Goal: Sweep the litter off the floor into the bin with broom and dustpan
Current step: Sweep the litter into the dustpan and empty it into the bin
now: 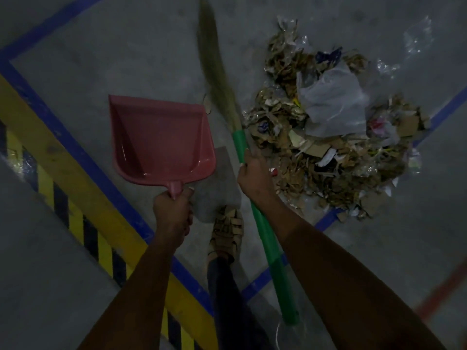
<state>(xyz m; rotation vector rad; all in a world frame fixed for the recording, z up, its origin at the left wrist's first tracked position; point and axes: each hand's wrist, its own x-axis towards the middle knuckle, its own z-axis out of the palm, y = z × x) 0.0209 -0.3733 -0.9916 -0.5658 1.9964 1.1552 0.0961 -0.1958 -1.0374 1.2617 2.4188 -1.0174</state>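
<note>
- Gripping pink dustpan (161, 137) handle in left hand (171, 210), green broom (262, 223) shaft in right hand (254, 176).
- Best: set pan lip flat beside litter pile (328, 137), sweep short strokes in.

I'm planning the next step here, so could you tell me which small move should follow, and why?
Probably lower the pink dustpan to the floor beside the litter pile. The left hand holds it empty and apart from the pile, while the right hand grips the broom, whose bristles lie left of the litter, so nothing can be swept in.

Dim, murky, soft wide-angle view.
</note>
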